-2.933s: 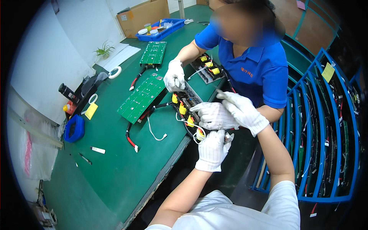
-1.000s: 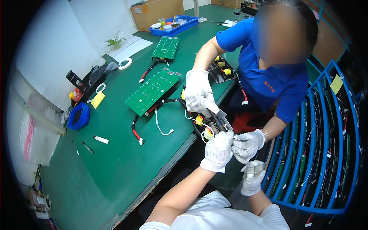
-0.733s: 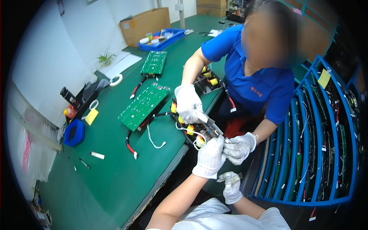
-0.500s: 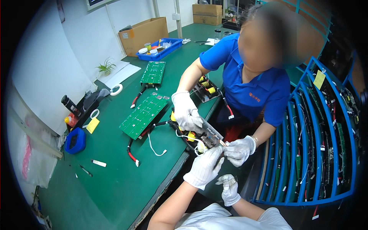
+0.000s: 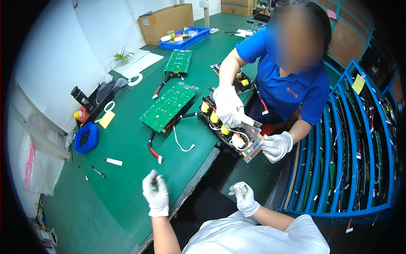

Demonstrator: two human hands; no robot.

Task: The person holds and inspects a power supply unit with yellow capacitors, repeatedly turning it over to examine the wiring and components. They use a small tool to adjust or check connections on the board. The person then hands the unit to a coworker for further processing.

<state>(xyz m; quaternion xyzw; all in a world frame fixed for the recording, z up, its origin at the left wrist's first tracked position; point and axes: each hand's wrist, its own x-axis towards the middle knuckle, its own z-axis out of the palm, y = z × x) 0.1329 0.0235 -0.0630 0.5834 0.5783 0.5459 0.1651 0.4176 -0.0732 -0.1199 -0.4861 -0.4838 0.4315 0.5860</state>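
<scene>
Two white-gloved hands hover apart near the green table [image 5: 127, 178] edge. Above the table, the left hand [image 5: 155, 195] pinches a small dark part [image 5: 154, 182] between curled fingertips; it looks light, rigid and easily dropped, best held by its sides. Off the table edge, the right hand [image 5: 244, 198] is half closed around a small grey piece [image 5: 242, 189], likewise light and stiff.

A brown cardboard box [image 5: 165, 19] is set at the far end of the green table [image 5: 127, 178] — more brown boxes [image 5: 234, 7] are stacked beyond it. A yellow label [image 5: 357, 84] is stuck on the blue rack [image 5: 334, 169].
</scene>
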